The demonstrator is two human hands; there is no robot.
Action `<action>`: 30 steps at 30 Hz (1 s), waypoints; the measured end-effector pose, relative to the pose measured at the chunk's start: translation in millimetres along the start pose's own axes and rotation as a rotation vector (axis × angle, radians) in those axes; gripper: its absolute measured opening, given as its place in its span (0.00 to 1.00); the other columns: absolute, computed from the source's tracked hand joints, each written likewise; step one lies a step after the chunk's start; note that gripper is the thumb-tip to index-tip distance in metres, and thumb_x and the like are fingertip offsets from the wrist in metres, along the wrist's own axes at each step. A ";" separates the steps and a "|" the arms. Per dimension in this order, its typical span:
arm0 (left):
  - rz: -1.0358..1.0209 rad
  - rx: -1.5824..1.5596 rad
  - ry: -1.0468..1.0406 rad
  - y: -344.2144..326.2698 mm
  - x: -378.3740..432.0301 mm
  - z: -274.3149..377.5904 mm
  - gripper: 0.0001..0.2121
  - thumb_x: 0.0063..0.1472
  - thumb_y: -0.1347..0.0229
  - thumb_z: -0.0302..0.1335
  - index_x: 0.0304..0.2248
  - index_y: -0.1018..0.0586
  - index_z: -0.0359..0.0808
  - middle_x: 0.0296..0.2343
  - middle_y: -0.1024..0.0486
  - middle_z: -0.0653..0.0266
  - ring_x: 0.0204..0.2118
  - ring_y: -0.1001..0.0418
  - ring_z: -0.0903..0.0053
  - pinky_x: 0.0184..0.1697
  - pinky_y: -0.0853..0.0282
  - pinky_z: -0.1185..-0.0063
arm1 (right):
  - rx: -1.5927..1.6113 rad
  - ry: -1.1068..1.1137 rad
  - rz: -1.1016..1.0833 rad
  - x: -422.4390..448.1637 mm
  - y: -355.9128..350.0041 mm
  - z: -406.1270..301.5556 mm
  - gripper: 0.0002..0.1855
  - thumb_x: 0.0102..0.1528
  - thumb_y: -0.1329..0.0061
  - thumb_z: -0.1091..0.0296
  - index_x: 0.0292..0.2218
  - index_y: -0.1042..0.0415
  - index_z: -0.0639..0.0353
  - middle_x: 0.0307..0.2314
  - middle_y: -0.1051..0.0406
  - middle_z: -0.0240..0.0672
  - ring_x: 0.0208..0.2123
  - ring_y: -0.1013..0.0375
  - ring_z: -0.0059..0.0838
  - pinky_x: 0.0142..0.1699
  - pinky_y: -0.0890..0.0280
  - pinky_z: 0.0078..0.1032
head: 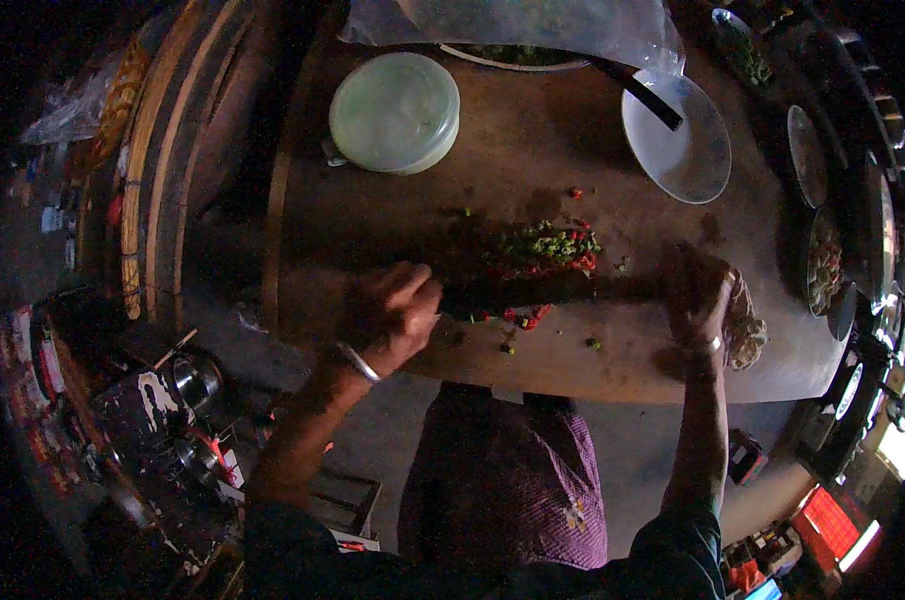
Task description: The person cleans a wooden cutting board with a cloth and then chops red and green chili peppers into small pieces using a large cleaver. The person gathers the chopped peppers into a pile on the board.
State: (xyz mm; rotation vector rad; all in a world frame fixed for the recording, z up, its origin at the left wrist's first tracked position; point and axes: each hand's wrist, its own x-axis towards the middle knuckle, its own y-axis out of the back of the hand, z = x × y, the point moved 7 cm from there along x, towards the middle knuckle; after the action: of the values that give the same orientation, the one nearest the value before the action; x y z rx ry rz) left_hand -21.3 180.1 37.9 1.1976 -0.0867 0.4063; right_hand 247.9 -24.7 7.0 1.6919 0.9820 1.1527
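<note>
A long dark blade, apparently a knife [557,291], lies level across the wooden table [572,367]. My left hand [403,315], a metal bangle at its wrist, is closed at the blade's left end and slightly blurred. At the other end my right hand [700,300] is clenched around the handle, which the fingers hide. Just beyond the blade is a small heap of chopped green pieces [553,244], with chopped red pieces [581,262], probably chillies, mixed in. More red bits [527,321] lie on the near side. A crumpled cloth [747,334] rests beside my right hand.
A lidded pale green container [394,112] stands back left. Back right, a white bowl [685,142] has a black handle [651,101] over it. Plastic sheeting [512,22] covers part of a basin of greens [520,56]. Several dishes line the right edge, one holding food [824,266].
</note>
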 end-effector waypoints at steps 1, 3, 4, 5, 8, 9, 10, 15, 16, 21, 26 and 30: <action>-0.016 -0.008 -0.006 -3.9 8.8 3.4 0.08 0.38 0.42 0.20 0.21 0.29 0.33 0.24 0.33 0.59 0.28 0.30 0.65 0.26 0.32 0.71 | -0.015 0.016 0.050 -11.1 -10.4 24.2 0.07 0.52 0.60 0.67 0.29 0.32 0.59 0.25 0.32 0.41 0.27 0.33 0.46 0.31 0.44 0.39; -0.037 0.022 0.056 -5.7 3.4 1.2 0.09 0.38 0.41 0.20 0.21 0.29 0.33 0.23 0.33 0.59 0.27 0.30 0.64 0.26 0.32 0.70 | 0.037 0.026 0.040 2.8 -17.1 25.7 0.08 0.53 0.62 0.69 0.27 0.34 0.61 0.21 0.33 0.42 0.23 0.34 0.45 0.26 0.43 0.37; -0.122 -0.027 0.098 -20.3 -16.2 -13.1 0.09 0.39 0.41 0.20 0.22 0.29 0.32 0.24 0.33 0.59 0.30 0.29 0.62 0.27 0.32 0.71 | 0.097 -0.024 -0.025 19.9 -6.4 5.4 0.07 0.53 0.61 0.69 0.28 0.33 0.61 0.21 0.33 0.41 0.23 0.33 0.44 0.26 0.43 0.36; -0.209 -0.076 0.168 -20.8 -23.4 -19.6 0.11 0.42 0.40 0.22 0.28 0.27 0.31 0.31 0.31 0.56 0.36 0.30 0.59 0.36 0.33 0.68 | 0.090 -0.031 -0.039 34.2 12.6 -14.9 0.07 0.53 0.60 0.69 0.28 0.33 0.62 0.21 0.34 0.41 0.23 0.34 0.43 0.26 0.43 0.35; 0.001 -0.005 -0.037 11.8 -14.4 -4.0 0.10 0.39 0.41 0.19 0.21 0.31 0.33 0.26 0.33 0.58 0.34 0.29 0.61 0.29 0.31 0.74 | 0.085 -0.072 -0.005 38.7 58.7 -68.0 0.06 0.52 0.57 0.70 0.28 0.31 0.61 0.20 0.35 0.40 0.24 0.35 0.40 0.28 0.41 0.34; -0.056 -0.013 -0.060 15.6 -10.8 -1.5 0.09 0.39 0.42 0.19 0.21 0.31 0.33 0.26 0.33 0.59 0.33 0.29 0.63 0.28 0.31 0.74 | 0.099 -0.133 0.007 20.6 64.6 -76.1 0.05 0.51 0.56 0.70 0.27 0.31 0.61 0.20 0.35 0.39 0.24 0.36 0.40 0.29 0.41 0.34; -0.115 -0.027 -0.089 23.6 -5.4 2.0 0.09 0.39 0.42 0.19 0.20 0.31 0.34 0.25 0.34 0.60 0.33 0.29 0.64 0.28 0.31 0.74 | 0.103 -0.176 -0.039 4.8 66.5 -81.8 0.04 0.50 0.55 0.71 0.26 0.31 0.60 0.21 0.35 0.39 0.25 0.36 0.40 0.32 0.40 0.35; -0.536 0.004 -0.079 14.3 -28.7 -3.2 0.09 0.38 0.44 0.24 0.24 0.28 0.36 0.30 0.30 0.62 0.38 0.28 0.64 0.32 0.31 0.69 | 0.332 -0.319 -0.175 -42.4 52.6 -115.5 0.05 0.50 0.54 0.72 0.24 0.31 0.61 0.20 0.32 0.39 0.24 0.33 0.39 0.33 0.39 0.33; -0.530 -0.028 -0.100 10.0 -27.9 -4.2 0.08 0.38 0.45 0.23 0.22 0.30 0.37 0.27 0.32 0.63 0.35 0.28 0.65 0.29 0.33 0.70 | 0.391 -0.377 -0.184 -56.7 44.7 -117.6 0.07 0.52 0.55 0.71 0.24 0.31 0.61 0.19 0.32 0.40 0.21 0.32 0.40 0.30 0.39 0.32; -0.505 -0.042 -0.197 3.3 -11.1 1.1 0.07 0.40 0.46 0.23 0.19 0.33 0.39 0.22 0.37 0.65 0.29 0.30 0.69 0.25 0.35 0.72 | 0.487 -0.466 -0.173 -67.1 20.3 -116.1 0.10 0.55 0.58 0.69 0.24 0.32 0.63 0.17 0.31 0.42 0.17 0.33 0.40 0.25 0.40 0.29; -0.412 0.014 -0.204 -1.1 31.2 -1.7 0.07 0.40 0.45 0.23 0.20 0.32 0.37 0.23 0.36 0.65 0.30 0.30 0.69 0.27 0.35 0.72 | 0.409 -0.514 -0.031 -51.5 21.0 -71.1 0.12 0.56 0.58 0.70 0.22 0.32 0.63 0.16 0.34 0.38 0.17 0.34 0.33 0.27 0.39 0.26; -0.449 0.046 -0.091 0.3 36.2 -6.9 0.15 0.37 0.41 0.23 0.29 0.26 0.34 0.32 0.30 0.59 0.39 0.29 0.62 0.39 0.30 0.68 | 0.305 -0.446 0.012 -19.9 56.3 -55.3 0.10 0.54 0.57 0.73 0.21 0.31 0.64 0.15 0.34 0.37 0.18 0.35 0.32 0.28 0.39 0.24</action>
State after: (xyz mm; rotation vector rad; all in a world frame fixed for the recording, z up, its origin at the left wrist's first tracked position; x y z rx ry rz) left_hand 11.1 195.9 45.7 1.2396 0.1130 -0.0404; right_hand 197.9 -50.4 65.8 2.0813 0.8911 0.6057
